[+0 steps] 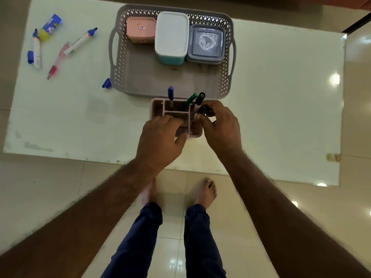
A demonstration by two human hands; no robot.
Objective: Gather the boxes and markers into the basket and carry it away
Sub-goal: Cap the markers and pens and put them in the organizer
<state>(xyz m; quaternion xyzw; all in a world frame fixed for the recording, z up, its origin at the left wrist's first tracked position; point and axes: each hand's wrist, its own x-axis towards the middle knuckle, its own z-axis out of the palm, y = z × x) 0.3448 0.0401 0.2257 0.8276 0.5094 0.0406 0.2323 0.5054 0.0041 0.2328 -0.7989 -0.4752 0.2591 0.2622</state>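
Observation:
A grey perforated basket (pixel 120 63) stands on the white table and holds a pink box (pixel 140 30), a white-lidded teal box (pixel 171 37) and a grey box (pixel 206 44). In front of it stands a pink compartment organizer (pixel 158 106) with a blue marker (pixel 170 92), a green marker (pixel 190 98) and a black marker (pixel 200 97) upright in it. My left hand (pixel 160 141) grips the organizer's near left side. My right hand (pixel 220 125) pinches another black marker (pixel 203 109) at the organizer's right side. Loose markers (pixel 80 41) lie at the far left.
At the table's far left lie a blue-and-yellow bottle (pixel 49 27), a pink pen (pixel 57 62) and a white marker (pixel 37 51) with its cap off. A blue cap (pixel 106 83) lies by the basket's left corner. The table's near edge is at my legs.

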